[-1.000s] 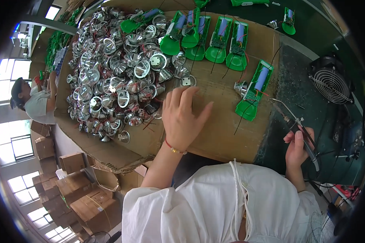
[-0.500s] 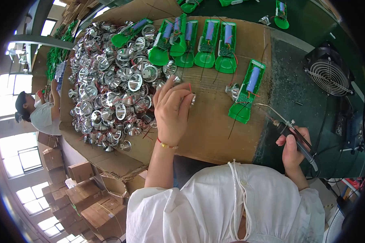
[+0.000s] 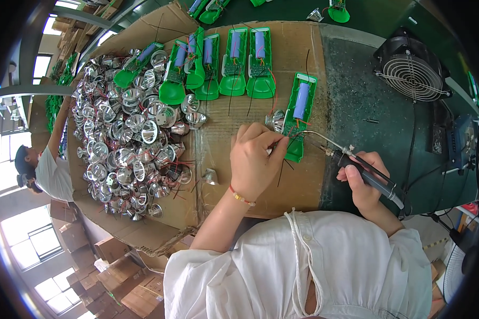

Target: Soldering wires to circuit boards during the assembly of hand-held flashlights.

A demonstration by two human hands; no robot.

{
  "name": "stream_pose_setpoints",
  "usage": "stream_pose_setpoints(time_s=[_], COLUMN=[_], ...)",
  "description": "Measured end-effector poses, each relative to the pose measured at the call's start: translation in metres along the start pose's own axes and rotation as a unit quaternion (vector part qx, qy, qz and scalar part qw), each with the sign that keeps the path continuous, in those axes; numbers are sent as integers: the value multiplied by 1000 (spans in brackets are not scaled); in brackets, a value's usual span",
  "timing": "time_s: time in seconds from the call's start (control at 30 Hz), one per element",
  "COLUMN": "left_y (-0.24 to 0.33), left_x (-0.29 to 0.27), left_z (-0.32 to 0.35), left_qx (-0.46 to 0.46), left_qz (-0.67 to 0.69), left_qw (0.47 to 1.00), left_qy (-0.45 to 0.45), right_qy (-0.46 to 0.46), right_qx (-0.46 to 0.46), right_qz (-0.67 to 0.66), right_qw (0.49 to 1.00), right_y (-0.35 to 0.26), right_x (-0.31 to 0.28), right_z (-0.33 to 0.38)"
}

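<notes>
My right hand (image 3: 364, 183) grips a soldering iron (image 3: 375, 178) with a thin curved metal tube along it. The iron's tip end points at the lower part of a green lamp housing (image 3: 294, 151), which lies open with a blue battery cell (image 3: 301, 101) and circuit board inside. My left hand (image 3: 258, 157) is pinched at that board's left edge; what is between the fingertips is too small to make out, perhaps a wire. A silver reflector (image 3: 275, 121) sits against the housing's left side. Another loose reflector (image 3: 210, 176) lies left of my left hand.
A large heap of silver reflectors (image 3: 125, 154) with red and black wires fills the cardboard tray's left side. Several open green housings (image 3: 232, 85) line the far edge of the cardboard (image 3: 271, 194). At right stands a fan with a round grille (image 3: 412, 78). Another person (image 3: 53, 167) works at far left.
My left hand has moved right, from beside the heap to the housing's board. The iron has come closer to the board too. The whole view has shifted somewhat.
</notes>
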State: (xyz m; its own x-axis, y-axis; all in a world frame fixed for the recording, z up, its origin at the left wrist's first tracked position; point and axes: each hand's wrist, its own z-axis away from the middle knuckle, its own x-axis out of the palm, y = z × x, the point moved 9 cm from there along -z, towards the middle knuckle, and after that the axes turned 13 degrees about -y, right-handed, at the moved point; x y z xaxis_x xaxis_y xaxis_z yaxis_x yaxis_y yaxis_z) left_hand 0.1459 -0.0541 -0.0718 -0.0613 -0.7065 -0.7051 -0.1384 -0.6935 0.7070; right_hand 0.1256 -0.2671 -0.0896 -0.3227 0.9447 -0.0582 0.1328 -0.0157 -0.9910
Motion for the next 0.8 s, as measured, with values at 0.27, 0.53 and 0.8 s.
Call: stream_pose_setpoints(time_s=[0.27,0.53,0.8], left_y=[-4,-9,-13], left_x=[6,8,11], left_z=[2,1,-3], left_qx=[8,-15,-9], left_qz=[8,37,54], left_qw=[999,996,992], left_qy=[-35,-75,-111], right_qy=[-5,10,16], right_qx=[-3,38,52], right_qz=[-12,-26,-29], right_qw=[1000,999,998], right_y=[2,3,1], right_x=[2,-2,0], right_z=[-4,-5,-5])
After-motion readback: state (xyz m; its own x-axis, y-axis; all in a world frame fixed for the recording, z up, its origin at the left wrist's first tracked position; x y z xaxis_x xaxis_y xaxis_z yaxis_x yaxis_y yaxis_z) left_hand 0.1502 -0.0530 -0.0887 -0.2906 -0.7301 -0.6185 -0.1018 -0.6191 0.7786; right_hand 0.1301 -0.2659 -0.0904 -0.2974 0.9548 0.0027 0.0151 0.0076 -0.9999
